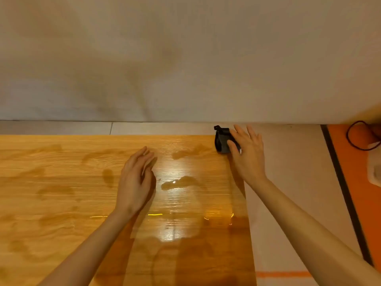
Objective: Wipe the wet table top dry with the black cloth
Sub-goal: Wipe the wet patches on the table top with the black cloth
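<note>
A person's right hand (247, 153), fingers spread, rests its thumb on a bunched black cloth (222, 141) at the far right corner of a wet wooden table top (61, 182). The left hand (137, 178) hovers flat, fingers together, over puddles (177, 183) mid-table. Pale floor (288, 172) borders the table's right edge.

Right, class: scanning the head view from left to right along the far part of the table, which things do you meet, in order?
Left hand → puddle on the wooden table top → black cloth at the far right corner → right hand touching the cloth → dark cable on the orange floor.
</note>
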Available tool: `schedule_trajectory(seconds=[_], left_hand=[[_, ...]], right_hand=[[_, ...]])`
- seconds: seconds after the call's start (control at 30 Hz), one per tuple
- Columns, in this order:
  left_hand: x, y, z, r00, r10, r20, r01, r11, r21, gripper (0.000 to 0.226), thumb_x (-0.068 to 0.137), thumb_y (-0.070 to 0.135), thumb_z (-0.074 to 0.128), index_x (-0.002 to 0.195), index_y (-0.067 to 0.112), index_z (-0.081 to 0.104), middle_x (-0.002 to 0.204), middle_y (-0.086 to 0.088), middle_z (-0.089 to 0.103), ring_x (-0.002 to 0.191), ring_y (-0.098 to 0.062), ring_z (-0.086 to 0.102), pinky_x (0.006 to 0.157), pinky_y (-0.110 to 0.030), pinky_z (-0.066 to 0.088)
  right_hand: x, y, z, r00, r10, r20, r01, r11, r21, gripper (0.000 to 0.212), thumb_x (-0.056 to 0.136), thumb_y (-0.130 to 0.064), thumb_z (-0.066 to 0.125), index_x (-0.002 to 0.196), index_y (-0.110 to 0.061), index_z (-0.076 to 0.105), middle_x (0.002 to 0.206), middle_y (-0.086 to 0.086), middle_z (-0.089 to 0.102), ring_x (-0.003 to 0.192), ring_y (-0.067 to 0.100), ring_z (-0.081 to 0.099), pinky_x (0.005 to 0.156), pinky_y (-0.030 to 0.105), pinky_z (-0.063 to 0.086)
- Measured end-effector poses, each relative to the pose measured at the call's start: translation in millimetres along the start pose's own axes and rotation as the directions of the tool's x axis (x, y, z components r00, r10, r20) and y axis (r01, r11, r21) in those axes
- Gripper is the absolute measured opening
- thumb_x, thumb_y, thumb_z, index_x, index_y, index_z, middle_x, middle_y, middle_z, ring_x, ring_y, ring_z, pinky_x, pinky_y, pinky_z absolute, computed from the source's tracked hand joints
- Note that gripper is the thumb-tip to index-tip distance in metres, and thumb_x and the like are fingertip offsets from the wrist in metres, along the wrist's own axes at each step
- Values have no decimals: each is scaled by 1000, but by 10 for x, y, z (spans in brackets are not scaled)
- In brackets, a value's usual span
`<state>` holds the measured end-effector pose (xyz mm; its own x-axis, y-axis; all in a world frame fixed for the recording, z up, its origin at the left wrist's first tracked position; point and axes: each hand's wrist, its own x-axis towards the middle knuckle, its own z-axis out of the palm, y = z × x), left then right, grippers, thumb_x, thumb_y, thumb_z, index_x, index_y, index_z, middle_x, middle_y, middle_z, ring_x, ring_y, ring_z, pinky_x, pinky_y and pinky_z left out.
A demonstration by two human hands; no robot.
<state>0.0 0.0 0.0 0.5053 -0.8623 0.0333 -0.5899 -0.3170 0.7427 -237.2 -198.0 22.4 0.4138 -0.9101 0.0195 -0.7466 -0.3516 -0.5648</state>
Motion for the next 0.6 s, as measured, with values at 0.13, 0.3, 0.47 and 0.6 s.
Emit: schedule_trajectory(seconds=[0.13,0.3,0.47,0.6], left_hand=[[91,-261,-26,999,-17,49,9,987,158,49,100,28,42,147,18,50,160,5,37,148,-14,33,119,-37,29],[51,-437,71,993,42,111,-73,954,292,53,105,32,37,155,16,38,166,1,25,155,-19,20,125,-49,22],[29,-423,123,993,48,110,-89,911,402,53,106,36,33,157,18,34,167,-3,22,156,-22,16,126,-49,18],[31,-425,132,993,54,101,-93,898,430,52,106,33,35,156,20,37,167,-5,23,155,-25,18,124,-51,20]], right_hand=[[187,48,171,993,-52,103,65,991,-119,48,102,-39,39,147,-22,38,156,-2,31,149,23,12,121,46,3],[233,86,326,991,-71,110,81,993,-88,50,104,-34,38,150,-17,31,157,0,29,148,19,15,123,39,9],[155,12,505,998,-52,36,55,991,-118,47,105,-19,35,151,-10,27,157,7,30,147,23,20,122,38,15],[-115,53,593,995,-82,-62,79,995,-61,44,103,-17,39,147,-12,39,153,7,37,146,27,24,119,43,25]])
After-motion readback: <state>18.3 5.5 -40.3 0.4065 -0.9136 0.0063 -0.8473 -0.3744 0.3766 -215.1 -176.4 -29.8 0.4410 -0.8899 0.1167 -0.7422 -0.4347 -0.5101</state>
